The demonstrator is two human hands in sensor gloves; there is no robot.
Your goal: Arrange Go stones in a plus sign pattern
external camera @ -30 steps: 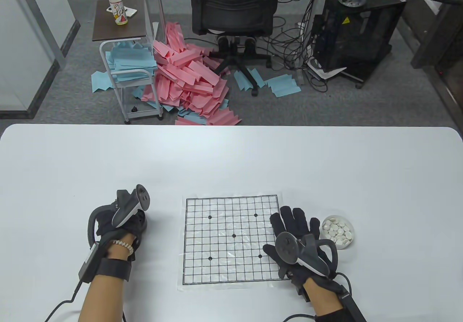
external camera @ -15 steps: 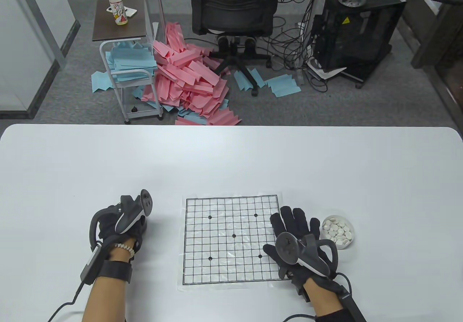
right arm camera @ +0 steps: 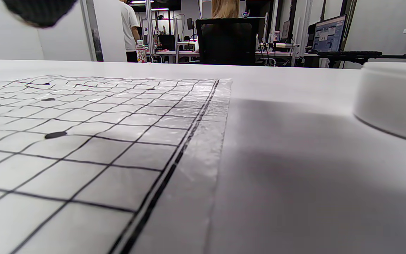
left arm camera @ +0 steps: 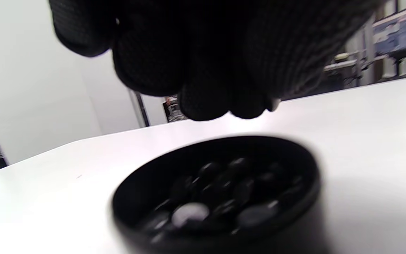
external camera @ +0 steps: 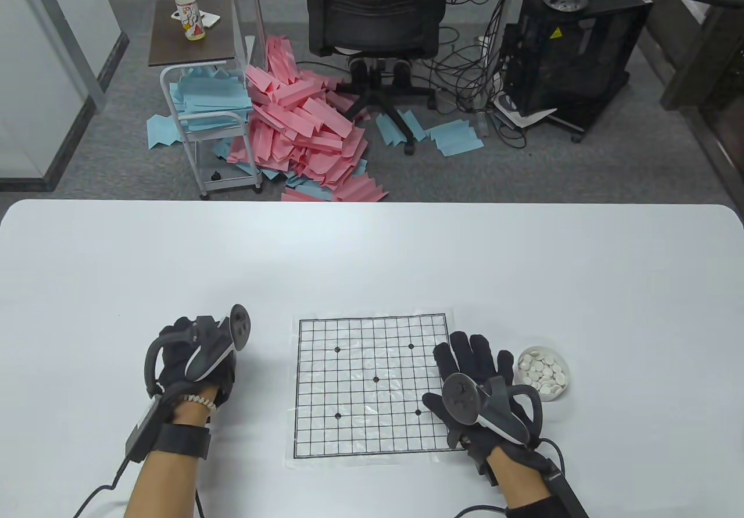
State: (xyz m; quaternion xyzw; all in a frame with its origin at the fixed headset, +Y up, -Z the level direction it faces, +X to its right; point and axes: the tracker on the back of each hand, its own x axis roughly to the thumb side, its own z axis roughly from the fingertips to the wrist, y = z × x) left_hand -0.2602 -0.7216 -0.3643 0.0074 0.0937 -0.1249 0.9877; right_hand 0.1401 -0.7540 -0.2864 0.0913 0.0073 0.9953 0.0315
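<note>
Two gloved hands work near the worktop's front edge. Left hand (left arm camera: pixel 203 53) hovers, fingers bunched, over the round black bowl of black stones (left arm camera: pixel 217 194); grip indeterminable. Right hand (external camera: pixel 476 378) lies flat, fingers spread, between the laminated grid sheet (external camera: pixel 372 387) and the white bowl of white stones (external camera: pixel 543 372).

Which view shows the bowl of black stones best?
The left wrist view: the black bowl fills the lower frame with dark stones inside, though blurred, just below the left hand. In the table view that hand covers it. The right wrist view shows only the white bowl.
</note>
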